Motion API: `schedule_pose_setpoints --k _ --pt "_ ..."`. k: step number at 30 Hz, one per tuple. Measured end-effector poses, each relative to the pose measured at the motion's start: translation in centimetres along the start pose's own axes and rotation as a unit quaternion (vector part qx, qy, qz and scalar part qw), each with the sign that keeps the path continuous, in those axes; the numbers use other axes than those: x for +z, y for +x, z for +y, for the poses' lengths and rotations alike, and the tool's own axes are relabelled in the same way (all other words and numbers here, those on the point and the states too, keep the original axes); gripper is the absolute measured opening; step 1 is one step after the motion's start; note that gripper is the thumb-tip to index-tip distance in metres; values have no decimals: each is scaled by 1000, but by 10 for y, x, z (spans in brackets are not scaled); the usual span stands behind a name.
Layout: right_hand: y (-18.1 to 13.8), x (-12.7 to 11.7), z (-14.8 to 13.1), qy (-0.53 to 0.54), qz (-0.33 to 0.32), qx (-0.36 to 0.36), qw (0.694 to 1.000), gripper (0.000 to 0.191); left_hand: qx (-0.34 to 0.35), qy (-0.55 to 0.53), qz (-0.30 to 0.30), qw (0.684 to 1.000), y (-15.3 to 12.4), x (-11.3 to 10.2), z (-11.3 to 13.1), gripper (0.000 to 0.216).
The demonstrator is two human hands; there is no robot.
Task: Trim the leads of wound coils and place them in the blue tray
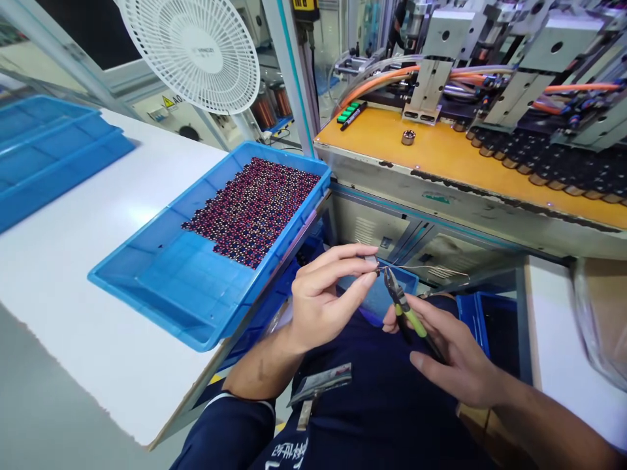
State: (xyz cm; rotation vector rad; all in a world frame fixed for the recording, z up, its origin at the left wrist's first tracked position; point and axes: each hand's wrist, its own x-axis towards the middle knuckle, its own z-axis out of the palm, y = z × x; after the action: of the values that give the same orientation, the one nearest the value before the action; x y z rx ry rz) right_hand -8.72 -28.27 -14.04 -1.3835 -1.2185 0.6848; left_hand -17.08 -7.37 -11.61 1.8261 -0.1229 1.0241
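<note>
Blue tray (179, 274) near left hand (326, 297)

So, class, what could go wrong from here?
The pliers in the right hand have their tips close to the left hand, so a slip might nip a finger. The small piece is pinched only by fingertips and could drop. The tray sits right at the table's edge, so a knock might spill its parts.
</note>
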Motion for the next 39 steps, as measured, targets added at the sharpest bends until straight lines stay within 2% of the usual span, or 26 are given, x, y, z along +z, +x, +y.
schedule_pose_setpoints --k 10,15,19,22,25,27,29,39 --pt "6 3 -7 23 11 -19 999 77 -2 -5 -6 1000 -2 -1 -1 27" --pt "5 6 -3 -40 55 -23 997 75 3 -3 -7 1000 -2 -1 -1 25" --pt "4 4 -2 -47 61 1 997 73 -3 -13 -11 1000 -2 -2 -3 25" --pt "3 -1 -5 4 48 31 998 71 36 -20 -22 999 -3 -3 -8 25" --pt "0 -8 -9 4 26 40 999 71 57 -85 -28 994 -5 -1 -12 44" --pt "-2 -11 -12 7 17 27 999 73 33 -138 -33 989 -5 2 -12 58" --pt "-4 -13 -16 33 10 16 999 77 23 -146 -39 988 -5 5 -13 65" --pt "-7 -14 -28 30 -9 26 999 76 22 -124 -25 992 -9 7 -13 66"
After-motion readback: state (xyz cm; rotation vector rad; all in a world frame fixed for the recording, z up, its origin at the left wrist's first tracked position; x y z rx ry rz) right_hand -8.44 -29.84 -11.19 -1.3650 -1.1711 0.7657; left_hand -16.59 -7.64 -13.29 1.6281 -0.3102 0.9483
